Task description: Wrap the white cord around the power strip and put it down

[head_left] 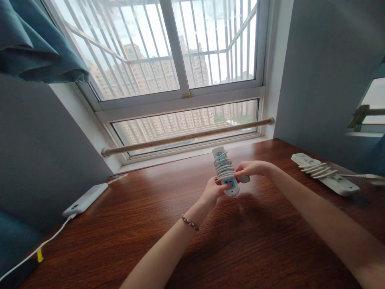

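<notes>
In front of me, above the brown wooden table (pixel 144 208), is a white power strip (pixel 221 152) with blue socket faces. Its white cord (pixel 224 168) is wound round the middle in several turns. My left hand (pixel 214 190) grips the near end of the strip, thumb across the top. At the strip's right side, my right hand (pixel 248 169) is closed with the fingers pinching the cord close to its plug (pixel 244 179). The strip leans with its far end up and slightly left.
To the right lies another white power strip (pixel 343 185), its cord wrapped round it. A white box-shaped device (pixel 86 200) with a cable sits at the left edge. Behind the table is a window with a horizontal rail (pixel 192 136); a blue curtain (pixel 36 44) hangs upper left.
</notes>
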{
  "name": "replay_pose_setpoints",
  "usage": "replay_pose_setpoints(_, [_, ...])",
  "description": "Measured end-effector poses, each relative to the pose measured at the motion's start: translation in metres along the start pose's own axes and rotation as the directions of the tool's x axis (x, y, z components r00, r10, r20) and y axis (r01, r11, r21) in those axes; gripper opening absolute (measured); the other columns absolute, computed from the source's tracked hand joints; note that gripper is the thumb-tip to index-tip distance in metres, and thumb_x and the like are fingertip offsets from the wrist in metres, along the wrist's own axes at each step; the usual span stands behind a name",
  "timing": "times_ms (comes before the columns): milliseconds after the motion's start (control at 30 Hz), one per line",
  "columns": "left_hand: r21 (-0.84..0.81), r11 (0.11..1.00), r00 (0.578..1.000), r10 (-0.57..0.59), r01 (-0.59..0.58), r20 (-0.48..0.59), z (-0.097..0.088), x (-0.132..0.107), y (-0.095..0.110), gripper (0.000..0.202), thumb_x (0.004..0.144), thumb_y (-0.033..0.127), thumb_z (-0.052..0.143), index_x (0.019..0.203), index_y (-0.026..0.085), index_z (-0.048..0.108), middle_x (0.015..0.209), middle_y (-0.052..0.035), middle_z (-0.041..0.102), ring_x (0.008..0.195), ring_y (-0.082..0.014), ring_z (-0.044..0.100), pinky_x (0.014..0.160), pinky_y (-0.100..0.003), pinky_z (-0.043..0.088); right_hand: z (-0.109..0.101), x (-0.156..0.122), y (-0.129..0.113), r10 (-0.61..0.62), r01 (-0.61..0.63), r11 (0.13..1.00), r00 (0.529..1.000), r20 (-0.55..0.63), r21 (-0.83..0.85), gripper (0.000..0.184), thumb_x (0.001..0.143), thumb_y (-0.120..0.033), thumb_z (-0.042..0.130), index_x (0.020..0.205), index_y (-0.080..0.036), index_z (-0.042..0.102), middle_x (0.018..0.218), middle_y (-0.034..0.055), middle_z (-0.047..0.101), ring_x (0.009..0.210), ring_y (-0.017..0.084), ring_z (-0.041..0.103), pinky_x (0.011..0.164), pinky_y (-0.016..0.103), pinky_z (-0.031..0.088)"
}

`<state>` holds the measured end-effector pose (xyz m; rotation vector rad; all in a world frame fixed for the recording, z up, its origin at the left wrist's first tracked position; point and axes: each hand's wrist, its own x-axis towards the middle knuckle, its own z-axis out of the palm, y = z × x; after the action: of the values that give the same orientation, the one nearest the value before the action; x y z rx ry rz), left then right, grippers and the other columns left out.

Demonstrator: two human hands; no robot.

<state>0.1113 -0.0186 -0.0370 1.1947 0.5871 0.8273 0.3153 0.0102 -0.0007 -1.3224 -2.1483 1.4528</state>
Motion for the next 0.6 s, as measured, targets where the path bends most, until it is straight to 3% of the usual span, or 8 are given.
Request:
replay_pose_setpoints(100, [-0.017, 1.0, 1.0, -0.022, 0.022, 0.009, 0.018, 0.01, -0.026, 0.056, 0.059, 0.031, 0.077, 0.106, 0.007, 0.058, 0.098, -0.0163, 0.065, 0.092, -0.0307, 0.06, 0.081, -0.043, 0.049, -0.003, -0.011, 0.013, 0.135, -0.142, 0.974, 0.99, -0.048, -0.176, 0.064, 0.067, -0.066, 0.055, 0.076, -0.003, 0.063, 0.066, 0.0081, 0.055, 0.052, 0.007, 0.042, 0.046, 0.018, 0.029])
replay_pose_setpoints(200, [0.058, 0.998, 1.0, -0.019, 0.02, -0.012, 0.038, 0.024, -0.046, 0.056, 0.062, 0.028, 0.074, 0.111, 0.01, 0.055, 0.105, -0.0136, 0.063, 0.095, -0.0282, 0.06, 0.081, -0.038, 0.051, -0.013, -0.029, 0.029, 0.169, -0.176, 0.957, 0.984, -0.049, -0.228, 0.063, 0.064, -0.065, 0.058, 0.076, -0.003, 0.063, 0.062, 0.0061, 0.052, 0.051, 0.007, 0.04, 0.047, 0.019, 0.029])
replay_pose_setpoints(267, [0.142, 0.989, 0.999, -0.041, 0.045, -0.033, 0.053, 0.036, -0.054, 0.055, 0.06, 0.027, 0.075, 0.11, 0.013, 0.056, 0.102, -0.011, 0.065, 0.091, -0.0269, 0.061, 0.077, -0.036, 0.052, -0.023, -0.047, 0.04, 0.165, -0.173, 0.959, 0.985, -0.053, -0.226, 0.062, 0.065, -0.064, 0.058, 0.077, -0.004, 0.063, 0.061, 0.0049, 0.05, 0.052, 0.007, 0.039, 0.047, 0.02, 0.029])
replay_pose_setpoints(433, [0.243, 0.95, 0.979, -0.203, 0.197, 0.001, 0.098, 0.065, -0.07, 0.034, 0.065, 0.034, 0.071, 0.082, 0.006, 0.064, 0.061, -0.012, 0.064, 0.058, -0.0257, 0.063, 0.057, -0.038, 0.053, -0.046, -0.1, 0.062, 0.266, -0.29, 0.941, 0.953, -0.147, -0.174, 0.059, 0.065, -0.062, 0.059, 0.073, -0.005, 0.063, 0.061, 0.0046, 0.05, 0.052, 0.008, 0.038, 0.048, 0.02, 0.029])
replay_pose_setpoints(500, [0.254, 0.941, 0.972, -0.236, 0.224, 0.017, 0.117, 0.075, -0.078, 0.031, 0.064, 0.032, 0.072, 0.077, 0.005, 0.064, 0.058, -0.0113, 0.063, 0.055, -0.0254, 0.062, 0.055, -0.038, 0.053, -0.052, -0.119, 0.07, 0.313, -0.332, 0.931, 0.94, -0.136, -0.15, 0.056, 0.062, -0.059, 0.062, 0.076, -0.005, 0.064, 0.064, 0.0051, 0.052, 0.055, 0.009, 0.041, 0.05, 0.02, 0.032])
replay_pose_setpoints(600, [0.255, 0.94, 0.969, -0.244, 0.227, 0.035, 0.142, 0.087, -0.09, 0.031, 0.061, 0.026, 0.073, 0.085, 0.008, 0.064, 0.064, -0.0093, 0.065, 0.055, -0.0244, 0.062, 0.053, -0.036, 0.054, -0.062, -0.139, 0.083, 0.356, -0.36, 0.927, 0.933, -0.057, -0.103, 0.052, 0.059, -0.051, 0.068, 0.088, -0.008, 0.066, 0.074, 0.0056, 0.057, 0.063, 0.012, 0.048, 0.057, 0.02, 0.037])
